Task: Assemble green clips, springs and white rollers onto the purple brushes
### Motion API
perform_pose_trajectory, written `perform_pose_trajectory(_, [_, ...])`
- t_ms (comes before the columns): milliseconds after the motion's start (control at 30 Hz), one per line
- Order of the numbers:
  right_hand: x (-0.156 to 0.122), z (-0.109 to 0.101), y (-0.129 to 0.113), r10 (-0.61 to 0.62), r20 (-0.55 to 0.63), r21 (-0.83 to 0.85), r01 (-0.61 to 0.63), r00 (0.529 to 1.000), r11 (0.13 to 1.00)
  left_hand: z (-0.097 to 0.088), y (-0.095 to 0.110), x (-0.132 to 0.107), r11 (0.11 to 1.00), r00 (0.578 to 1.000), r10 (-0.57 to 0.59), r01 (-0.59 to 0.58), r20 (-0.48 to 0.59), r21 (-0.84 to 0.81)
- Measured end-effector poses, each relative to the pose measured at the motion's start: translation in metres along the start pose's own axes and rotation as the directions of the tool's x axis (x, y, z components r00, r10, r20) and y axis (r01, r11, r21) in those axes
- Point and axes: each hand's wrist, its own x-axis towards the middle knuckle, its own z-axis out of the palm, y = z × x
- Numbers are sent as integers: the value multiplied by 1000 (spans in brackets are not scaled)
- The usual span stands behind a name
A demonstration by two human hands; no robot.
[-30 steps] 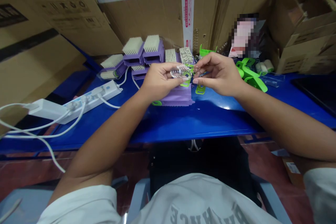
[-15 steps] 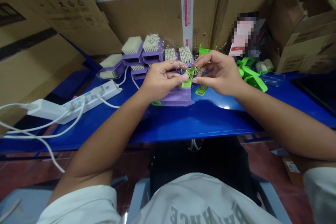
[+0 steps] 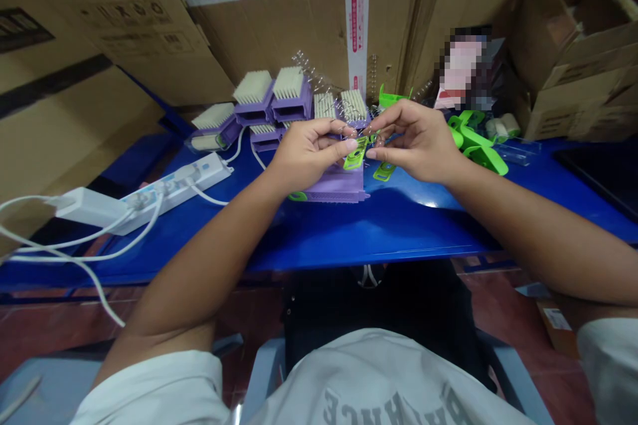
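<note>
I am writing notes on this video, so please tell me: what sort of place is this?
Probably a small workshop or packing area: a blue workbench, stacked cardboard cartons, and rows of purple bristle brushes.

Walls of stacked cardboard cartons close in front and left, sealed with red-and-white printed tape. Open carton sits upper right, flaps up. Long blue metal table runs across the view, glossy, with a pale glare near its front edge from overhead light. Dark flat panel lies at the table's far right. Floor is red-brown tile, shiny. Small carton with white label rests on it at right. Pale blue chair frame shows below, at the seat.
</note>
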Motion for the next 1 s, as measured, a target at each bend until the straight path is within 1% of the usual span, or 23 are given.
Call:
perform_pose_trajectory(233, [0,-1,4,-3,22,-50,4,1000,999,0,5,0,998,999,25,-26,29,52])
perform_pose_trajectory(367, [0,-1,4,-12,57,-69,16,998,997,0,6,-1,999,998,12,-15,54,52])
perform_pose_trajectory(600, [-3,-2,5,-96,66,-179,106,993,978,0,3,-1,1000,998,-7,6,68,11])
perform_pose_trajectory(733, [-1,-6,3,-184,104,-294,207,977,933,1,3,-1,1000,998,-27,28,65,-13])
perform_pose_trajectory(833, [0,-10,0,-250,132,-373,282,959,884,1,2,0,1000,999,-12,12,43,-14])
perform_pose_trajectory(1000, [-1,-14,-4,-276,173,-447,325,945,833,1,-1,1,1000,1000,19,-19,4,14])
